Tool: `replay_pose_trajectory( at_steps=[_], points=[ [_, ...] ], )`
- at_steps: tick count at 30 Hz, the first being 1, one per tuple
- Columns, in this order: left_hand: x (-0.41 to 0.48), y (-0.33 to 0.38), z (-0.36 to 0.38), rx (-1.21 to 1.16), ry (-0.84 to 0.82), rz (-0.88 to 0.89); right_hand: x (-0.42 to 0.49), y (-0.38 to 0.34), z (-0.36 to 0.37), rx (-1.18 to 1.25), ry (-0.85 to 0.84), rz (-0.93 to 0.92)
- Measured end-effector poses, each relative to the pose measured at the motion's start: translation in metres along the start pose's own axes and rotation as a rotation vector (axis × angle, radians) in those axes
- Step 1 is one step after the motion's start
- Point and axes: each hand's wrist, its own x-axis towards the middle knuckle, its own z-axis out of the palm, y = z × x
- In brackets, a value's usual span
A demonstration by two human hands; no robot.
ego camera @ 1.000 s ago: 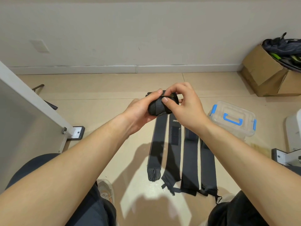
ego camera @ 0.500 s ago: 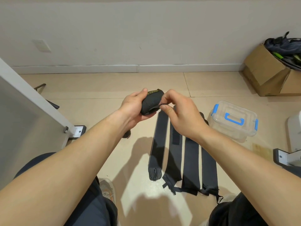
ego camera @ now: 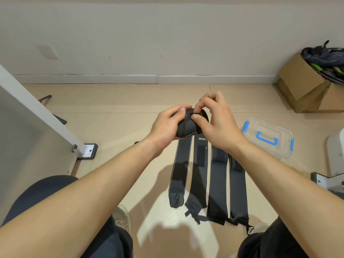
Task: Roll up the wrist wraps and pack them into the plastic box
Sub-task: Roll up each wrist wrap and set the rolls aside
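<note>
Rolled wrap [ego camera: 186, 128], a black bundle, sits at the centre of the frame, gripped in the left hand [ego camera: 163, 127] while the right hand [ego camera: 221, 127] pinches its upper edge between thumb and forefinger. Four flat wraps [ego camera: 217, 183] lie side by side on the floor [ego camera: 130, 101] below the hands, running toward the lower edge of the frame, and the lidded clear box [ego camera: 268, 138] with blue handle and clips stands just right of them, at centre right.

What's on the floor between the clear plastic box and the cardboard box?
Nothing; the head view shows only bare floor tile between the plastic box and the cardboard box.
</note>
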Motion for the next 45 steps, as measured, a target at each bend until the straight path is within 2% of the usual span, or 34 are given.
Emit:
replay_pose_trajectory(
  at_steps=[3,6,11,20,23,26,32,35,37,39,42,45],
  points=[
    [-0.003,-0.002,-0.005,0.010,-0.037,-0.014,-0.002,0.002,0.008,0.137,-0.067,0.109],
    [-0.008,-0.008,-0.010,0.119,-0.079,0.022,-0.006,0.004,0.011,0.320,-0.098,0.232],
    [-0.016,-0.015,-0.029,0.131,-0.148,-0.011,-0.015,0.004,0.019,0.607,-0.372,0.406],
    [-0.046,-0.044,-0.071,0.046,-0.113,-0.208,-0.021,-0.002,0.053,0.618,-0.540,0.477],
    [-0.051,-0.059,-0.082,-0.114,-0.112,-0.291,-0.022,-0.009,0.072,0.702,-0.502,0.589],
    [-0.049,-0.082,-0.088,-0.286,-0.014,-0.346,-0.024,-0.003,0.105,0.705,-0.435,0.702],
    [-0.038,-0.158,-0.091,-0.491,0.130,-0.417,-0.038,0.037,0.161,0.788,-0.541,0.882],
    [-0.026,-0.196,-0.091,-0.549,0.202,-0.460,-0.043,0.061,0.185,0.748,-0.457,0.917],
    [-0.015,-0.218,-0.092,-0.573,0.323,-0.520,-0.043,0.072,0.203,0.652,-0.419,0.935],
    [-0.002,-0.241,-0.093,-0.508,0.411,-0.555,-0.039,0.081,0.225,0.545,-0.405,0.931],
    [0.014,-0.268,-0.096,-0.164,0.536,-0.633,-0.032,0.088,0.258,0.467,-0.387,0.928],
    [0.030,-0.293,-0.107,-0.038,0.670,-0.603,-0.028,0.096,0.301,0.457,-0.365,0.937]
  ],
)
